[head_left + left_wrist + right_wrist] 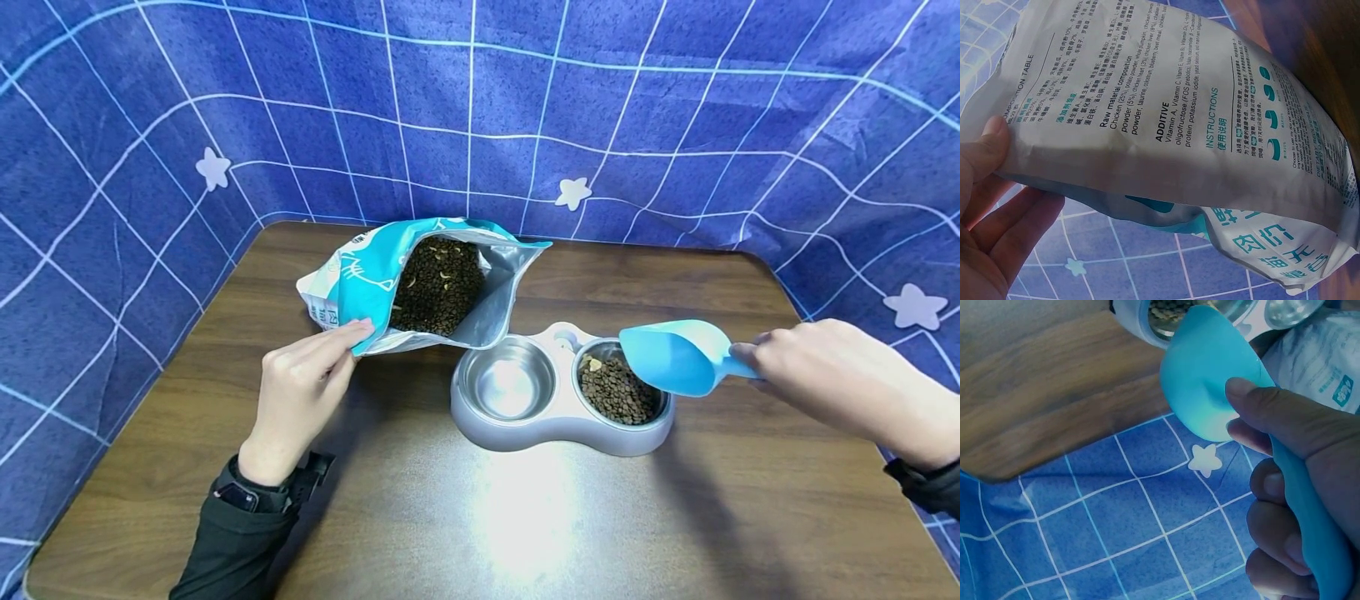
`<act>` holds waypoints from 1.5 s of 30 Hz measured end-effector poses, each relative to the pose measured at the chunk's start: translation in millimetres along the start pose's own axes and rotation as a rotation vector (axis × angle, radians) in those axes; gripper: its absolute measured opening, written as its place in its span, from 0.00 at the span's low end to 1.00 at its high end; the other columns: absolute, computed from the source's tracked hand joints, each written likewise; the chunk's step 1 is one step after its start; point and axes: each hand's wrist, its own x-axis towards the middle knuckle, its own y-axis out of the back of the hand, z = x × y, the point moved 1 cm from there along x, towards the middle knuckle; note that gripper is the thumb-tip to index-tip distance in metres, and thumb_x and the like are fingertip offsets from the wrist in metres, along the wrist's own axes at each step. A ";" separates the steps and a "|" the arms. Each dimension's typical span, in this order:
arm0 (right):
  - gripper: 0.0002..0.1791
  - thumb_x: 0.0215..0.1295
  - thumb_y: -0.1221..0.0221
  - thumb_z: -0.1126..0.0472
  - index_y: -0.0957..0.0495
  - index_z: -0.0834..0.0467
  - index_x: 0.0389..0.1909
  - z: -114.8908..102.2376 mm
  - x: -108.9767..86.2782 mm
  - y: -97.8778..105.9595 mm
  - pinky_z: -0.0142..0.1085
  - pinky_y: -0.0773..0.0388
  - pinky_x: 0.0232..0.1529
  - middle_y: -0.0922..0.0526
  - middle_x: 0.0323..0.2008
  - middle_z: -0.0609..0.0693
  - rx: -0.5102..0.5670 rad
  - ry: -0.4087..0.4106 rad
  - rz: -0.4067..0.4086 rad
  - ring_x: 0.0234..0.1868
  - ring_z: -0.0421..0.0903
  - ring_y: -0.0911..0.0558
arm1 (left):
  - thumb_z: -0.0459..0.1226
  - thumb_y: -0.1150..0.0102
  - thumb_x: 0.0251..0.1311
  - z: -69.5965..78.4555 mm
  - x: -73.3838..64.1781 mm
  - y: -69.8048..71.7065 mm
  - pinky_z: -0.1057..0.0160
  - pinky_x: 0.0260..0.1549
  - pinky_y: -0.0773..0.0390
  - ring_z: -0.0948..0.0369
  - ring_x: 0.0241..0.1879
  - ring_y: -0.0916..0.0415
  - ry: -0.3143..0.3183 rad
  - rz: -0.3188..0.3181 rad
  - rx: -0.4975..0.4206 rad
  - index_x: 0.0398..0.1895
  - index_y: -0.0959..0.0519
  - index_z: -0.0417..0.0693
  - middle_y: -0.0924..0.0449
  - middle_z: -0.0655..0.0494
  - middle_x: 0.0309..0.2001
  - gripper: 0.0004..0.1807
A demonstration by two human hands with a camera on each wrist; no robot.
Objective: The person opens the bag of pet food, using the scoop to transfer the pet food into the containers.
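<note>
Scoop (667,354) held tilted over the outer side of the right bowl (663,406), where kibble (618,387) lies; none shows in the scoop itself. Right hand (795,362) curled round the handle, thumb against the base of the cup, presumably to control the tilt. Left hand (300,383) pinches the near edge of the bag (367,287), likely to keep its mouth wide and steady (the opening faces the bowls, handy for the scoop). Feeder (517,435) sits in front of the bag, to its right; left bowl (510,379) shows bare metal and lies between bag and right bowl. Bag lip overlaps the feeder's back edge in the head view; contact cannot be told. Blue cloth (427,83) with white stars (573,193) borders the surface (405,517), probably limiting room behind.
</note>
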 end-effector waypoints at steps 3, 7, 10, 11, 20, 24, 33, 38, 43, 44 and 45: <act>0.21 0.38 0.31 0.72 0.32 0.47 0.18 2.6 1.3 6.3 0.39 0.39 0.12 0.38 0.14 0.39 0.031 -0.048 -0.081 0.14 0.39 0.39 | 0.25 0.51 0.54 -0.8 -0.2 0.9 0.58 0.23 0.27 0.52 0.37 0.16 -0.007 -0.011 0.009 0.42 0.15 0.38 0.15 0.46 0.38 0.17; 0.17 0.42 0.30 0.72 0.24 0.48 0.25 9.9 4.0 19.4 0.38 0.37 0.14 0.34 0.15 0.39 0.087 -0.150 -0.215 0.16 0.40 0.37 | 0.25 0.50 0.54 -1.2 0.2 1.3 0.58 0.24 0.26 0.53 0.38 0.16 0.000 -0.020 0.010 0.43 0.15 0.38 0.15 0.46 0.39 0.16; 0.13 0.46 0.29 0.65 0.19 0.50 0.33 14.3 6.5 30.1 0.37 0.39 0.13 0.36 0.16 0.39 0.131 -0.214 -0.244 0.16 0.40 0.37 | 0.24 0.49 0.54 -1.2 0.2 1.6 0.57 0.24 0.26 0.52 0.38 0.16 0.000 -0.028 0.014 0.43 0.16 0.38 0.15 0.46 0.39 0.16; 0.15 0.45 0.28 0.64 0.19 0.52 0.36 15.2 7.0 33.3 0.35 0.39 0.13 0.37 0.15 0.38 0.137 -0.221 -0.221 0.16 0.39 0.37 | 0.24 0.49 0.54 -1.2 0.1 1.6 0.56 0.25 0.24 0.52 0.38 0.16 -0.001 -0.030 0.016 0.43 0.16 0.38 0.15 0.46 0.39 0.16; 0.15 0.61 0.40 0.43 0.27 0.50 0.37 31.5 8.7 52.8 0.21 0.43 0.15 0.35 0.19 0.29 0.347 -0.001 0.176 0.16 0.24 0.40 | 0.23 0.49 0.53 -1.4 0.2 2.3 0.58 0.24 0.25 0.51 0.38 0.16 -0.007 -0.056 0.022 0.43 0.16 0.36 0.15 0.44 0.39 0.16; 0.20 0.61 0.48 0.35 0.26 0.48 0.34 30.6 14.6 62.6 0.20 0.44 0.16 0.39 0.18 0.26 0.352 0.039 0.238 0.16 0.23 0.42 | 0.21 0.48 0.52 -0.5 -0.1 2.7 0.60 0.21 0.28 0.51 0.38 0.16 -0.004 -0.064 0.032 0.43 0.16 0.36 0.15 0.44 0.39 0.17; 0.14 0.50 0.29 0.56 0.24 0.46 0.35 22.4 34.6 79.0 0.19 0.42 0.16 0.33 0.19 0.29 0.322 0.101 0.263 0.17 0.21 0.41 | 0.22 0.48 0.52 -0.5 -1.4 3.8 0.59 0.22 0.28 0.51 0.37 0.16 -0.004 -0.056 0.037 0.44 0.16 0.37 0.15 0.45 0.39 0.17; 0.21 0.44 0.28 0.65 0.25 0.45 0.36 14.7 46.0 83.5 0.19 0.43 0.15 0.33 0.20 0.29 0.325 0.113 0.212 0.15 0.21 0.42 | 0.22 0.48 0.53 -1.3 -1.5 3.8 0.60 0.22 0.27 0.51 0.37 0.16 -0.003 -0.052 0.037 0.43 0.16 0.37 0.15 0.44 0.39 0.17; 0.24 0.42 0.28 0.68 0.25 0.43 0.37 7.7 55.6 87.1 0.19 0.43 0.14 0.32 0.20 0.30 0.344 0.116 0.182 0.14 0.22 0.41 | 0.23 0.49 0.54 -1.0 -1.8 3.4 0.59 0.23 0.26 0.52 0.38 0.16 0.004 -0.057 0.033 0.43 0.16 0.37 0.15 0.45 0.39 0.16; 0.24 0.41 0.27 0.68 0.25 0.44 0.37 6.8 57.3 87.7 0.19 0.43 0.14 0.33 0.19 0.30 0.339 0.114 0.185 0.13 0.22 0.41 | 0.22 0.48 0.53 -0.9 -2.0 3.0 0.59 0.23 0.26 0.52 0.38 0.16 0.004 -0.052 0.030 0.43 0.16 0.37 0.15 0.45 0.39 0.16; 0.24 0.41 0.27 0.67 0.24 0.44 0.37 5.9 59.0 88.2 0.19 0.43 0.13 0.34 0.19 0.30 0.335 0.112 0.190 0.13 0.23 0.41 | 0.22 0.48 0.53 -0.8 -2.2 2.8 0.59 0.23 0.27 0.52 0.38 0.16 0.005 -0.053 0.030 0.43 0.16 0.37 0.15 0.45 0.39 0.17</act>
